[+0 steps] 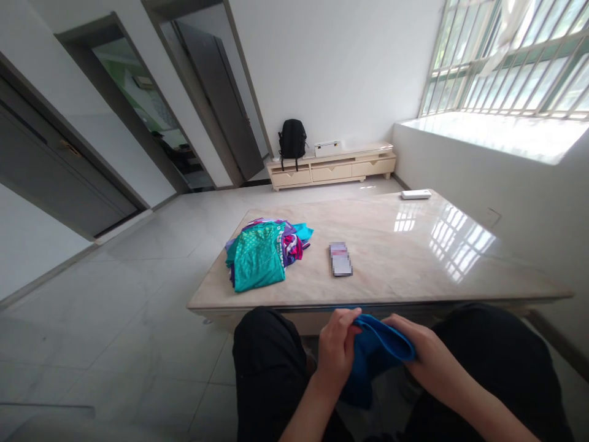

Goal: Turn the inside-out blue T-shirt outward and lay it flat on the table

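Note:
Between my knees, just below the table's near edge, a blue cloth garment [368, 368] hangs from both hands; its exact kind does not show. My left hand [338, 344] pinches the upper left edge of it, fingers closed. On the other side my right hand [421, 344] grips the fabric, with the thumb along the top and the other fingers hidden behind or inside the cloth. A folded-over opening or band of the garment faces up between the two hands. Its lower part droops into shadow.
The marble-topped table [377, 288] stands before me. On it lie a pile of colourful clothes [260, 258], a phone-like item with a blurred screen [340, 259] and a white box-shaped object [416, 194]. A black backpack [292, 140] sits on a low cabinet [331, 172] by the wall.

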`<action>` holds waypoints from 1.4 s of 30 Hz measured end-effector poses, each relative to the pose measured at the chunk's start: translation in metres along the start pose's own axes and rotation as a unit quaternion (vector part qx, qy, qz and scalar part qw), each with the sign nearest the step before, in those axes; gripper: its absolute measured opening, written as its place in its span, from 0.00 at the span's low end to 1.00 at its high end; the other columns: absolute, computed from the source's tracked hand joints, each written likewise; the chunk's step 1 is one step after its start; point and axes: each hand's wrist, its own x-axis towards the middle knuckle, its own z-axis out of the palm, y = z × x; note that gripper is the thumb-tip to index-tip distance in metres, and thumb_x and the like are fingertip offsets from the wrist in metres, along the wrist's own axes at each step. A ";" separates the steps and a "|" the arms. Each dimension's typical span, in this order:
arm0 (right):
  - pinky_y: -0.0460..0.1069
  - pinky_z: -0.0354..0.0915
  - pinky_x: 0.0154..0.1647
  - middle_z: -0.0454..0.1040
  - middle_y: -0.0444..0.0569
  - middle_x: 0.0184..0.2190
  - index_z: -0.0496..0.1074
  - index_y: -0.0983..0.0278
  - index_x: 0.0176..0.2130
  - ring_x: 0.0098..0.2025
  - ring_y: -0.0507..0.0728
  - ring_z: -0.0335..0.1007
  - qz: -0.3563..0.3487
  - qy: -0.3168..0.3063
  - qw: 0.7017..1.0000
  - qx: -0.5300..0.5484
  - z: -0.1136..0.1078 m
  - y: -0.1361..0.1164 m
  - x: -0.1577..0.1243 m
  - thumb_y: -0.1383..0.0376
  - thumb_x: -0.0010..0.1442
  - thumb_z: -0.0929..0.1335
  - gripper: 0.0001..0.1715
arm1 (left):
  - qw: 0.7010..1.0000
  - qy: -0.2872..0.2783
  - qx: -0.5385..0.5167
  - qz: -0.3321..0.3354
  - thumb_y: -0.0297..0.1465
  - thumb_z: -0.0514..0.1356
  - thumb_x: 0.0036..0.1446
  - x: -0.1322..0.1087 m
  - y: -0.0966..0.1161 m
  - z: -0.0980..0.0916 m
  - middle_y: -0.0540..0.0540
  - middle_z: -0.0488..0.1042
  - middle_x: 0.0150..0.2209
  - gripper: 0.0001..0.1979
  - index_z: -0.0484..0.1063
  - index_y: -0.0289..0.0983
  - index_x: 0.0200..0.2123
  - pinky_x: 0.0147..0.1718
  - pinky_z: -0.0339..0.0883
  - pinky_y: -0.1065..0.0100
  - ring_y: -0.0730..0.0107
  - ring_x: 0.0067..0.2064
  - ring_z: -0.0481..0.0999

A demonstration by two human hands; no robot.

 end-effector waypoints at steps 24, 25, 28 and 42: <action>0.47 0.70 0.40 0.81 0.48 0.39 0.80 0.59 0.50 0.40 0.59 0.79 -0.029 0.040 0.998 0.026 -0.007 0.013 -0.005 0.66 0.64 0.69 0.16 | 0.946 -0.080 -0.155 -0.273 0.46 0.61 0.65 -0.042 0.009 0.033 0.48 0.75 0.34 0.19 0.76 0.35 0.37 0.38 0.64 0.68 0.65 0.37 0.72; 0.47 0.71 0.40 0.81 0.48 0.39 0.80 0.59 0.51 0.40 0.59 0.79 -0.043 0.056 0.997 0.020 -0.010 0.015 -0.007 0.65 0.65 0.69 0.16 | 0.950 -0.096 -0.131 -0.266 0.45 0.61 0.66 -0.042 0.005 0.031 0.47 0.75 0.34 0.17 0.76 0.35 0.35 0.38 0.63 0.68 0.64 0.37 0.73; 0.47 0.73 0.39 0.82 0.48 0.39 0.81 0.57 0.50 0.40 0.60 0.81 -0.080 0.124 0.989 -0.007 -0.023 0.020 -0.011 0.61 0.67 0.70 0.14 | 0.951 -0.121 -0.087 -0.270 0.38 0.62 0.65 -0.040 -0.004 0.019 0.47 0.77 0.35 0.11 0.77 0.36 0.36 0.39 0.63 0.68 0.63 0.39 0.75; 0.52 0.80 0.30 0.84 0.46 0.28 0.86 0.54 0.29 0.28 0.67 0.82 0.081 0.308 0.946 -0.060 -0.108 0.038 -0.054 0.50 0.42 0.78 0.15 | 0.988 -0.100 0.029 -0.114 0.46 0.58 0.69 -0.040 0.011 -0.030 0.50 0.78 0.32 0.17 0.75 0.39 0.37 0.36 0.66 0.71 0.68 0.33 0.77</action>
